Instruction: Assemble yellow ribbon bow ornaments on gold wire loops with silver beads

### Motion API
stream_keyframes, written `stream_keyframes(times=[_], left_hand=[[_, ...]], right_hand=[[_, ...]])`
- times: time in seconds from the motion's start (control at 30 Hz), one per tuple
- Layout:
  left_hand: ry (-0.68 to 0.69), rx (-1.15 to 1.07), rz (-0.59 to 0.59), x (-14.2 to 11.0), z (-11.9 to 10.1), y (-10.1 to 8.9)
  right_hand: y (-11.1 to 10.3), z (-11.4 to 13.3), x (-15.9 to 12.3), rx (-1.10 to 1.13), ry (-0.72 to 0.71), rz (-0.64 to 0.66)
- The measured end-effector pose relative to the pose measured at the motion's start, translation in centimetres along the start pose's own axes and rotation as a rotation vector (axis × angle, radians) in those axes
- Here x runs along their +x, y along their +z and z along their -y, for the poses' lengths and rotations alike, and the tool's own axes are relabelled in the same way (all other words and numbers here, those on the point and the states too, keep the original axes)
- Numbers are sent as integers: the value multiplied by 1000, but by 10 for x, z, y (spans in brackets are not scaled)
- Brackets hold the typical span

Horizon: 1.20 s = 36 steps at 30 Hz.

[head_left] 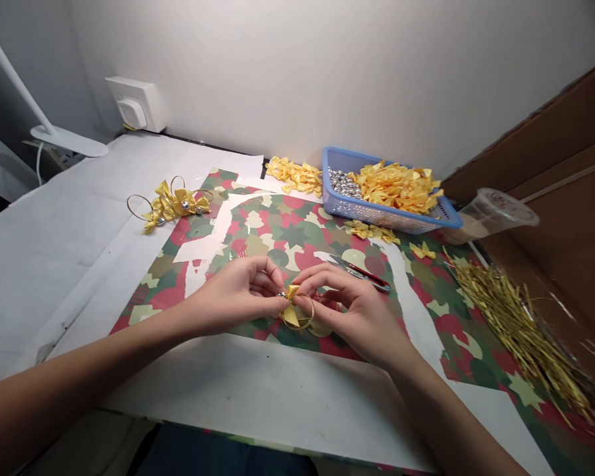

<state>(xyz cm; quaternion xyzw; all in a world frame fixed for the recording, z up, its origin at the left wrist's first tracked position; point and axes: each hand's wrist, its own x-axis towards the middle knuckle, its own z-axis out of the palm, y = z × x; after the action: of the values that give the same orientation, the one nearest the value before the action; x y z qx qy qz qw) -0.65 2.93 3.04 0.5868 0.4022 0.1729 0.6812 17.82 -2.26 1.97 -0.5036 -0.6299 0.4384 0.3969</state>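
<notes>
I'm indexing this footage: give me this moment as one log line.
left hand: pinching yellow bow near silver bead; right hand: pinching same bow; gold loop: at bow; blue basket: beyond hands

- Bow at centre (291, 317): yellow; gold loop (300, 327).
- Bow cluster at left (179, 198): yellow; silver balls (185, 205).
- Basket (338, 206): blue.
- Bows in basket (394, 188): warm yellow.
- Beads (344, 182): silver.
- Stems (518, 324): gold.
- Sheet (297, 233): camouflage-like green, red, tan and cream, with star and tree shapes.
- Snips (363, 271): red and dark.
- Lamp (20, 79): white.
- Cardboard (565, 178): brown.
</notes>
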Motion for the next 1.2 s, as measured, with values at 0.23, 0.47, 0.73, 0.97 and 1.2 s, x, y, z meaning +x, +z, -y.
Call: stream_keyframes(times=[0.23, 0.47, 0.73, 0.97, 1.2], left_hand=[[17, 183, 102, -3, 0, -4], [352, 606, -9, -6, 4, -2], [2, 74, 254, -3, -6, -8], [-97, -104, 348, -2, 0, -8], [-114, -115, 367, -2, -3, -10]], right_hand=[[-8, -3, 0, 67, 77, 47], [-9, 1, 1, 256, 164, 73], [-8, 3, 0, 335, 104, 77], [-7, 2, -3, 347, 7, 76], [-6, 3, -3, 341, 5, 85]])
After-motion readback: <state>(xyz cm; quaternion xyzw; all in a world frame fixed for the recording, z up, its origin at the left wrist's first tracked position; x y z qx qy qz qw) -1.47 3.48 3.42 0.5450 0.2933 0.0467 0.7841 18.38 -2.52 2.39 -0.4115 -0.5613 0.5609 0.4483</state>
